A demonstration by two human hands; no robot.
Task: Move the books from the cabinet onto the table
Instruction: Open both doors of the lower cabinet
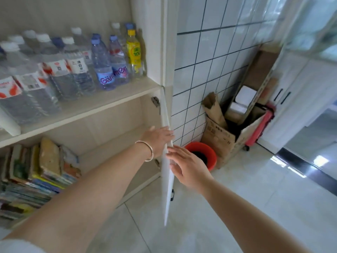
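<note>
Lower compartment of a pale wood-grain cabinet (116, 99), white door (168, 179) swung out edge-on toward the viewer. Left hand (158, 138), gold bangle (148, 151) at the wrist, laid against the door's inner face near its top edge, fingers straight and holding nothing; right hand (187, 165) flat on the outer face, fingers extended and slightly spread, likewise holding nothing. Door thus sandwiched between two open palms, probably to steady or swing the panel clear of the opening. Books (36, 176) stacked and leaning at the left of the lower shelf, well apart from both hands: worn paper covers, frayed tan spines, a few bright yellow and blue edges. None yet on a table; no table in view. Upper shelf crowded with clear plastic water bottles (76, 70), ribbed and capped white or blue, one yellow-labelled. Beyond the door: glossy white wall tiles (209, 70) with dark grout, round red bucket (202, 154), creased brown cardboard box (222, 139).
</note>
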